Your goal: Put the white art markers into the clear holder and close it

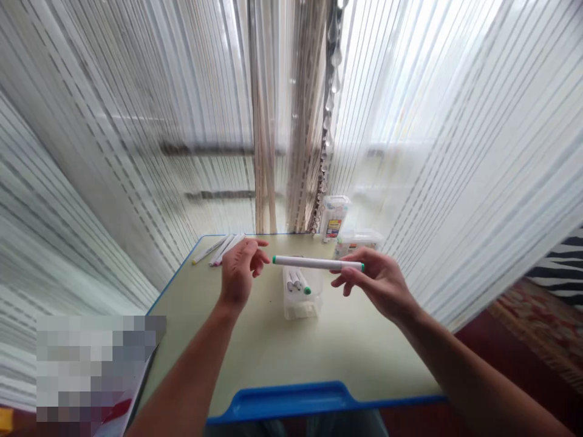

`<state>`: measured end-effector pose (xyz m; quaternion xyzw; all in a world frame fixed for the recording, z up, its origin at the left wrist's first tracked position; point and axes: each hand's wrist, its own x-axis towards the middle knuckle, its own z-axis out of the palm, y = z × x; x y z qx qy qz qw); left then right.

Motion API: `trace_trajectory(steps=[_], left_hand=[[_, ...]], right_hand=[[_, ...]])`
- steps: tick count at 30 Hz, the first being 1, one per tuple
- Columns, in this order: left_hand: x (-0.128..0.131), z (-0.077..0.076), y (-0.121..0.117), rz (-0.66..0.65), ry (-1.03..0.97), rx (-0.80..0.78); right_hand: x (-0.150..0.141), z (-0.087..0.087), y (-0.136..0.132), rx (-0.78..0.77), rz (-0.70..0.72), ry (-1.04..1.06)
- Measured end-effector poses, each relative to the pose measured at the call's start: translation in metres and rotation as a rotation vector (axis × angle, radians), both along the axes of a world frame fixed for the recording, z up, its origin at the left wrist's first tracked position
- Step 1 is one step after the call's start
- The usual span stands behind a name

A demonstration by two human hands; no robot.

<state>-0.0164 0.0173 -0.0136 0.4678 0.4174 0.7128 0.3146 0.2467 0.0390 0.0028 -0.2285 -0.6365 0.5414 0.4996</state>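
My right hand (376, 276) pinches a white marker with green ends (310, 263) near its right end. The marker lies level in the air above a clear plastic box (303, 311). Inside that box rest several markers (296, 280), one with a green end. My left hand (241, 267) is just left of the marker's other tip, apart from it, its fingers loosely curled and spread with nothing seen in them. Behind the left hand, several white markers (221, 247) lie on the table, one with a yellow end and one with a pink end.
The pale green table (259, 352) has a blue rim with a molded tray (291, 397) at the front. Two clear marker boxes, one upright (334, 220) and one lying lower (359, 240), stand at the back right. String curtains (182, 121) hang behind. A patterned rug (542, 321) lies at right.
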Motion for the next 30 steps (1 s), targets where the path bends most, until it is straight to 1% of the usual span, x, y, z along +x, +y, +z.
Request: trace_trajectory(steps=[4, 5, 7, 8, 10, 14, 18, 24, 27, 30], left_hand=[[0.0, -0.001, 0.0, 0.013, 0.003, -0.006], [0.0, -0.001, 0.0, 0.014, 0.003, -0.008], [0.0, -0.001, 0.0, 0.012, 0.001, -0.013], [0.0, -0.001, 0.0, 0.01, 0.0, -0.016], [0.0, -0.001, 0.0, 0.008, 0.003, -0.021], [0.0, -0.001, 0.0, 0.021, 0.02, -0.037], [0.001, 0.0, 0.0, 0.028, 0.036, -0.052], [0.002, 0.002, -0.001, 0.026, 0.044, -0.059], [0.002, 0.003, -0.001, 0.022, 0.044, -0.056], [0.003, 0.003, -0.002, 0.009, 0.043, -0.055]], right_hand=[[0.02, 0.0, -0.023, 0.633, -0.242, -0.248], [0.026, 0.0, -0.028, 0.775, -0.277, -0.298], [0.036, -0.002, -0.036, 0.972, -0.314, -0.379], [0.04, -0.003, -0.039, 1.028, -0.321, -0.408], [0.047, -0.006, -0.042, 1.074, -0.332, -0.456], [0.054, -0.008, -0.044, 1.086, -0.341, -0.518], [0.054, -0.004, -0.045, 1.11, -0.338, -0.574], [0.04, 0.006, -0.051, 1.128, -0.347, -0.679], [0.029, 0.006, -0.054, 1.153, -0.357, -0.757], [0.015, 0.005, -0.058, 1.103, -0.375, -0.859]])
